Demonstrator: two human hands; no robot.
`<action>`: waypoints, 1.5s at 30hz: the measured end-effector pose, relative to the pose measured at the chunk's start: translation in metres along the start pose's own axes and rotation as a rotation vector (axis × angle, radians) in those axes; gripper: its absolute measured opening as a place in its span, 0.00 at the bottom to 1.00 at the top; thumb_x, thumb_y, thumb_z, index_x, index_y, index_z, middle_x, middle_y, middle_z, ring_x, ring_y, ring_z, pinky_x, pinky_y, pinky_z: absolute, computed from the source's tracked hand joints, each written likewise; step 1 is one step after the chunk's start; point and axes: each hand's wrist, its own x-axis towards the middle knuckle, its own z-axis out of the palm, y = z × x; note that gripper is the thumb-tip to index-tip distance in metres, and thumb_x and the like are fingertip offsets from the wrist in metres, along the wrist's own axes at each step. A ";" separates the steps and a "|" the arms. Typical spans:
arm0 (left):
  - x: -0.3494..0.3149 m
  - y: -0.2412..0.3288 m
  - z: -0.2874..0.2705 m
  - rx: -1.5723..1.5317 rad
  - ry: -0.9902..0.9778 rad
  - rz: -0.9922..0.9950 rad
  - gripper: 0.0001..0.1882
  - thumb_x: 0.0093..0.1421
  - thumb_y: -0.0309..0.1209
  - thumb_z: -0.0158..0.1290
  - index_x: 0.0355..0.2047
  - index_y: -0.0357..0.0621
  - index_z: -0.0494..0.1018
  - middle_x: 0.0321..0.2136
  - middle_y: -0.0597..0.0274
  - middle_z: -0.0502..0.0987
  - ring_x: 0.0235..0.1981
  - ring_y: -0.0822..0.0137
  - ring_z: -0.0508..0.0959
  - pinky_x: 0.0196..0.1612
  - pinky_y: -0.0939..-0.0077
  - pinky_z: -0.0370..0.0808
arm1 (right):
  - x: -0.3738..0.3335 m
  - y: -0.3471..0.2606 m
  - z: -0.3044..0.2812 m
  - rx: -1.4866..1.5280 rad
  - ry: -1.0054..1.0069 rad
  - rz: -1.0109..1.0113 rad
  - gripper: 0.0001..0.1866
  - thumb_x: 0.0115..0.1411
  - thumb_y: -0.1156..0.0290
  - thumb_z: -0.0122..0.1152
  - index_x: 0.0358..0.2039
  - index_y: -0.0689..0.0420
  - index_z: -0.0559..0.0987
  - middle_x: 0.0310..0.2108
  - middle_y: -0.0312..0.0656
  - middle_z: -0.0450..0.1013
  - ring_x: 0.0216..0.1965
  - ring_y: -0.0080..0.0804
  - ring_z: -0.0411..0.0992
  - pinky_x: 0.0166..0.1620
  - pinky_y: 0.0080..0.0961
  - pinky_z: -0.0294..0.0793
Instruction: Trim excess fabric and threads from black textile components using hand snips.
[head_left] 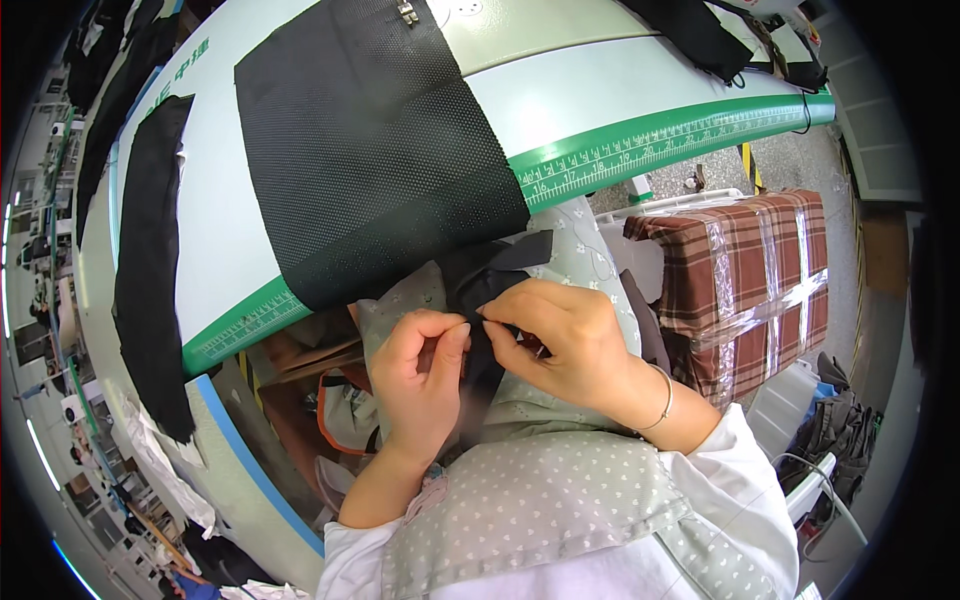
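Note:
Over my lap, both hands meet on a piece of black fabric [480, 285]. Thumb and forefinger of my left hand [418, 375] are pinched on its edge. My right hand [570, 345], with a thin bracelet at the wrist, pinches the same fabric just beside the left fingertips. The exact spot between the fingertips is too small to make out. Part of the fabric hangs down between my hands onto a pale green patterned apron [540, 490]. Right above my hands, a black textured sheet [350, 150] drapes over the table edge.
The white table [215, 230] has a green edge [600, 165] with ruler marks. A long black fabric strip [150, 270] lies at its left, and more black pieces [700, 35] at the far right. A plaid-covered taped seat or box [745, 285] stands to the right.

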 end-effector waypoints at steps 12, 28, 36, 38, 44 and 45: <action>0.007 0.000 0.002 0.294 -0.006 0.242 0.07 0.54 0.17 0.54 0.32 0.37 0.69 0.24 0.66 0.71 0.21 0.82 0.70 0.22 0.88 0.66 | 0.002 -0.003 -0.007 0.156 -0.046 0.194 0.06 0.46 0.81 0.64 0.27 0.61 0.77 0.21 0.38 0.72 0.17 0.25 0.69 0.20 0.20 0.68; 0.008 -0.003 -0.009 0.370 -0.053 0.230 0.07 0.54 0.18 0.55 0.34 0.37 0.73 0.28 0.59 0.77 0.22 0.74 0.77 0.24 0.84 0.71 | 0.003 -0.004 -0.004 0.106 -0.059 0.023 0.10 0.43 0.82 0.67 0.26 0.58 0.76 0.22 0.35 0.70 0.20 0.25 0.68 0.20 0.21 0.66; 0.010 0.005 -0.013 -0.001 -0.111 -0.050 0.06 0.60 0.15 0.47 0.36 0.36 0.71 0.23 0.72 0.69 0.22 0.85 0.65 0.24 0.91 0.60 | 0.020 0.000 -0.026 0.255 -0.120 0.230 0.16 0.47 0.77 0.70 0.39 0.57 0.79 0.36 0.37 0.73 0.18 0.21 0.60 0.21 0.17 0.62; 0.011 0.008 -0.014 0.003 -0.130 -0.049 0.06 0.60 0.15 0.47 0.36 0.35 0.72 0.23 0.70 0.70 0.23 0.84 0.66 0.26 0.90 0.61 | 0.023 0.001 -0.025 0.258 -0.148 0.244 0.17 0.47 0.78 0.69 0.40 0.57 0.79 0.36 0.37 0.73 0.18 0.21 0.61 0.22 0.18 0.63; 0.013 -0.002 -0.017 -0.034 -0.199 -0.004 0.05 0.58 0.15 0.48 0.34 0.32 0.72 0.29 0.64 0.72 0.28 0.79 0.69 0.32 0.88 0.65 | 0.022 0.013 -0.023 0.289 -0.291 0.236 0.10 0.50 0.79 0.65 0.34 0.59 0.77 0.26 0.35 0.71 0.18 0.22 0.61 0.23 0.20 0.64; 0.013 -0.005 -0.019 -0.063 -0.222 0.011 0.05 0.57 0.15 0.49 0.34 0.32 0.73 0.31 0.62 0.73 0.30 0.78 0.70 0.34 0.87 0.65 | 0.023 0.012 -0.021 0.276 -0.237 0.227 0.09 0.51 0.79 0.64 0.33 0.59 0.76 0.24 0.34 0.69 0.18 0.20 0.60 0.23 0.19 0.62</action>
